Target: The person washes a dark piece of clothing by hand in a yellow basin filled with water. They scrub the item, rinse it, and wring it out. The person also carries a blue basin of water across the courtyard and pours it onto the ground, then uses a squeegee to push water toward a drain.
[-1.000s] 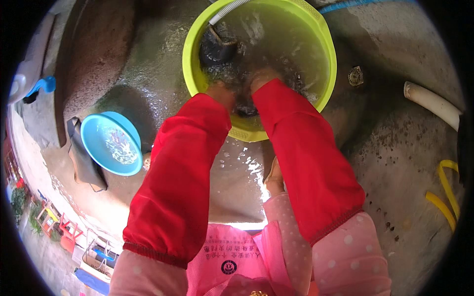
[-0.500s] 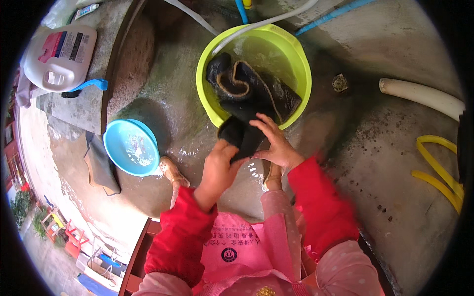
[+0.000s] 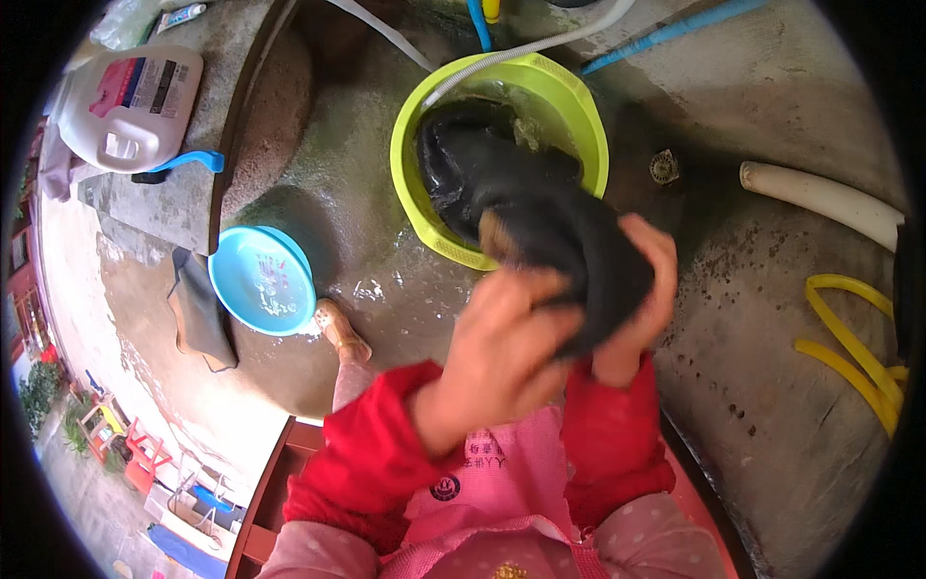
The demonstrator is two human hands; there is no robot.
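Observation:
A yellow-green basin [image 3: 409,198] holds water and most of a wet black cloth garment [image 3: 540,207]. Its near end is lifted over the basin's front rim, and a brownish patch shows on it. My left hand [image 3: 511,333], somewhat smeared by motion, has its fingers curled on the garment's left edge. At the raised end, my right hand [image 3: 648,289] wraps round the right side of the bunched cloth, its thumb below. The garment's exact kind is hard to make out.
A pale hose [image 3: 521,53] runs into the basin. At left stand a light-blue basin [image 3: 224,275], a grey cloth piece [image 3: 198,314], and a white jug [image 3: 145,135] with a blue-handled tool [image 3: 198,160] on a ledge. A white pipe [image 3: 820,198] and yellow strap [image 3: 849,362] lie right.
Both hands have shifted right and toward me, lifting a larger bunch of the black garment over the basin's near rim. My right hand now wraps round its end.

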